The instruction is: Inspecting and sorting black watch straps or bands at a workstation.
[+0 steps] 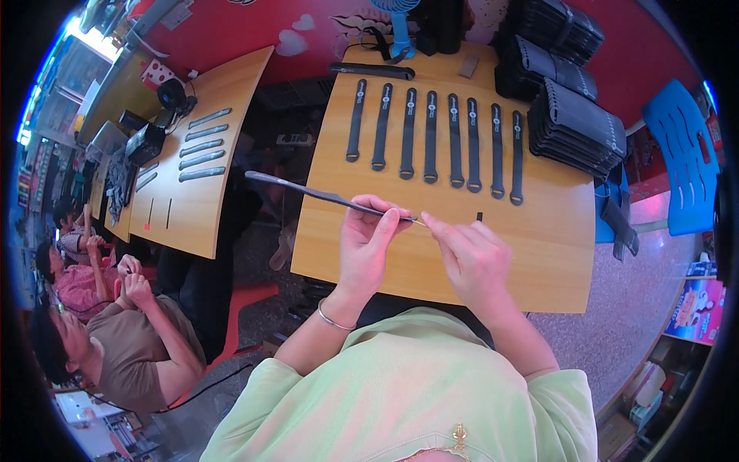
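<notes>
- Head view: left hand (368, 242) is pinching a dark grey strap (304, 189) near its right end, thumb closed against fingers; the long free length is sticking out leftward, past the edge of the worktop (325, 246).
- Right hand (479, 258) is closing thumb and index finger on a slim pale stick (419, 223); its tip is sitting at the strap's end, exact contact too small to tell.
- Risk, as judged: a wandering angle could be sending the stick off that narrow end, marking the strap.
- Risk: the free length is hanging unsupported; a loosening left pinch could be letting it twist or drop.
- Risk: a small black piece (479, 217) is lying just beyond the right hand; a careless sweep could be brushing it away.
- Labels: eight laid-out straps (432, 142) are showing pale emblems and lettering, mostly too small for reading; the held one is showing nothing legible.
- Folded black pieces (579, 127), stacked, are carrying tiny pale marks; a pink-purple panel (699, 310) is bearing bolder print.
</notes>
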